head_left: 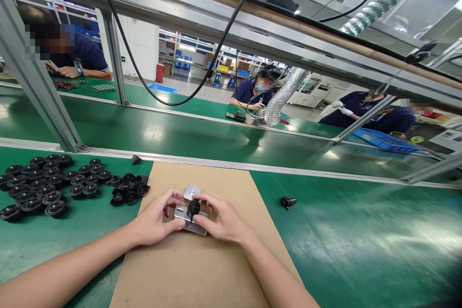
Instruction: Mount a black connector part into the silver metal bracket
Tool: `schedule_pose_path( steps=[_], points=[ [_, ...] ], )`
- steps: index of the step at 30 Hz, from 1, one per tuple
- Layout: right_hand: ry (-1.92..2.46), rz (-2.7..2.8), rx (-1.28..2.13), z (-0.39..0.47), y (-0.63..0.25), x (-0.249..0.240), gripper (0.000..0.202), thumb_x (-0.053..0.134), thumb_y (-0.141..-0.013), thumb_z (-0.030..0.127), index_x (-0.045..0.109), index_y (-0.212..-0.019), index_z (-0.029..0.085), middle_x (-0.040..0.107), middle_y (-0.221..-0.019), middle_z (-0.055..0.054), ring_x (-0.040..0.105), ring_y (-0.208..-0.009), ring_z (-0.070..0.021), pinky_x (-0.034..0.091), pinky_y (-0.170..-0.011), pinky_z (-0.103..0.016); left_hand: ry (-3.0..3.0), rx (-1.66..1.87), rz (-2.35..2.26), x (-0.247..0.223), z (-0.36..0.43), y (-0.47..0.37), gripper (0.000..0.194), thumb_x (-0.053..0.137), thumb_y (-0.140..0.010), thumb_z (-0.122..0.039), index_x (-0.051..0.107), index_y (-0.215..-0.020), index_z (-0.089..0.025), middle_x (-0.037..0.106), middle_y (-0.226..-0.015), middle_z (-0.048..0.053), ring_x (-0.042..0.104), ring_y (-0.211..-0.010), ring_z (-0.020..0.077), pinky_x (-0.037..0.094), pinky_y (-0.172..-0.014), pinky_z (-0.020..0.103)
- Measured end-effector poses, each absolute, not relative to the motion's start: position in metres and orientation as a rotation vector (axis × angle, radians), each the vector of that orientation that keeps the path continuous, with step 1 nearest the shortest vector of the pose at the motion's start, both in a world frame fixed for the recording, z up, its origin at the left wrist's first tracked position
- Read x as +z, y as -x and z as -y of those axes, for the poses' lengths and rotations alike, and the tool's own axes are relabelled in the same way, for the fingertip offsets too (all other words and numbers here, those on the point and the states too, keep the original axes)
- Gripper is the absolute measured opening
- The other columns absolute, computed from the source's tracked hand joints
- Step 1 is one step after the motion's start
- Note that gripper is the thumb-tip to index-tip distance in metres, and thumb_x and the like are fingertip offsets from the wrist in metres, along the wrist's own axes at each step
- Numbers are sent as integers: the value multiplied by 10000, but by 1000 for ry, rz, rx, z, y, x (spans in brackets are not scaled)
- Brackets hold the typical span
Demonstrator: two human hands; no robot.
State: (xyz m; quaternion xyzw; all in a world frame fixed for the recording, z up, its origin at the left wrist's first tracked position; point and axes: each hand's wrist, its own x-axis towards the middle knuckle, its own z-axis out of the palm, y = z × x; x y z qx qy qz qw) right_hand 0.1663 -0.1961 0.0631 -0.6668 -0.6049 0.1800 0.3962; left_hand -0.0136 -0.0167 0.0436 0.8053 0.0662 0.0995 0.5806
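Both my hands meet over a brown cardboard sheet [202, 269] on the green bench. My left hand [157, 219] grips the left end of a small silver metal block [198, 226]. My right hand [220, 219] holds its right side, fingers around a small black plastic part [193, 207] seated on top of the block. A small pale metal piece [191, 191] lies on the cardboard just behind my fingers.
Several round black parts [39, 187] lie in rows at the left, with a looser pile [129, 188] next to the cardboard. One black part [288, 200] lies to the right, another [135, 159] by the rail. Beyond the conveyor [173, 132], other people work at benches. A cable [173, 103] hangs overhead.
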Motion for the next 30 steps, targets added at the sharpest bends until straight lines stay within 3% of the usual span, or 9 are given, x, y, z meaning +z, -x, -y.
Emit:
schedule_pose_path(
  steps=[3,11,14,18,22,27,30],
  points=[
    [1698,1515,406,192,-169,60,420,761,-882,320,669,-1281,226,702,-1138,-84,669,-984,-216,537,-862,-340,-1839,200,-136,45,15,12,476,701,-889,-365,470,-1277,-213,688,-1136,72,551,-855,182,449,-775,317],
    [1686,1517,404,191,-172,61,422,786,-855,327,718,-1254,210,713,-1010,-67,667,-861,-192,541,-785,-321,-1821,205,-126,43,15,13,494,708,-886,-351,469,-1297,-215,689,-1136,73,571,-846,175,455,-764,310],
    [1627,1496,495,194,-180,60,464,745,-895,347,681,-1337,224,705,-1110,-77,658,-906,-191,556,-840,-344,-1850,202,-101,43,13,14,517,732,-856,-303,477,-1298,-224,687,-1152,70,608,-934,200,464,-809,325],
    [1738,1294,361,186,-190,47,464,649,-949,349,617,-1395,221,643,-1295,-118,637,-1038,-224,553,-904,-400,-1879,171,-55,42,12,15,631,797,-766,-222,489,-1316,-243,660,-1237,69,619,-1062,234,472,-864,336],
    [1832,1417,333,172,-190,34,733,791,-853,340,497,-1520,257,576,-1432,-124,544,-1285,-296,493,-1065,-479,-1957,161,-14,44,14,16,533,776,-746,-198,564,-1232,-238,655,-1139,26,586,-967,209,470,-855,325],
    [1877,1528,445,183,-205,40,595,578,-985,211,448,-1560,298,593,-1376,-113,555,-1276,-264,465,-1117,-502,-2004,182,-69,41,17,19,517,769,-748,-218,565,-1222,-235,638,-1112,21,560,-943,208,472,-863,331],
    [1886,1497,458,193,-216,43,680,620,-960,225,389,-1596,297,499,-1518,-114,487,-1383,-274,428,-1165,-503,-2018,198,-93,37,20,20,489,761,-755,-217,566,-1204,-235,633,-1104,19,554,-932,207,473,-854,332]
  ],
)
